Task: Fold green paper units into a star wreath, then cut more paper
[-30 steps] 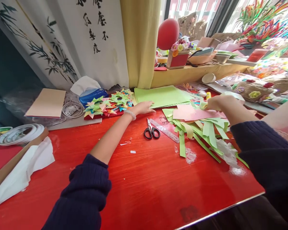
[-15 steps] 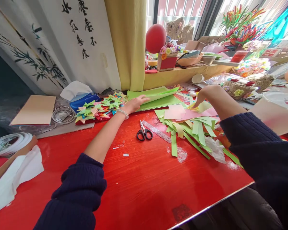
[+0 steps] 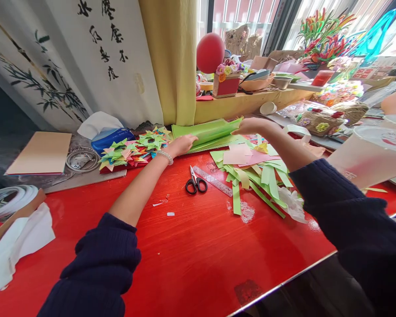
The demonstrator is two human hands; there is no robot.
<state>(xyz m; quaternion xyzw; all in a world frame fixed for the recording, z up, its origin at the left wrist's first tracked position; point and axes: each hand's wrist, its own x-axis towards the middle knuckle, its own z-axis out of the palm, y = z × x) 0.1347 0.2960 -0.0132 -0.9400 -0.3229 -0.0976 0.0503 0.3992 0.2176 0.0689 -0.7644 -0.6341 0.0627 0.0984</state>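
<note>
A green paper sheet (image 3: 214, 134) is lifted and bowed between my two hands, above more green sheets (image 3: 185, 130) at the back of the red table. My left hand (image 3: 181, 146), with a beaded bracelet at the wrist, is closed on its near left end. At its right end my right hand (image 3: 250, 126) pinches the sheet. Black-handled scissors (image 3: 196, 182) lie with blades parted in front of my hands, beside a clear ruler (image 3: 214, 181). Below my right hand, green paper strips (image 3: 265, 182) and pink paper pieces (image 3: 239, 156) form a loose pile.
Folded paper stars (image 3: 128, 152) and a blue tissue pack (image 3: 110, 140) sit left of my left hand. Another person's hand (image 3: 310, 149) is beyond my right forearm, near a white plastic tub (image 3: 366, 154). Crumpled white tissue (image 3: 292, 204) lies by the strips.
My right hand has moved left from the paper pile to the green sheet's right end and taken hold of it. Another person's hand has come into view on the right.
</note>
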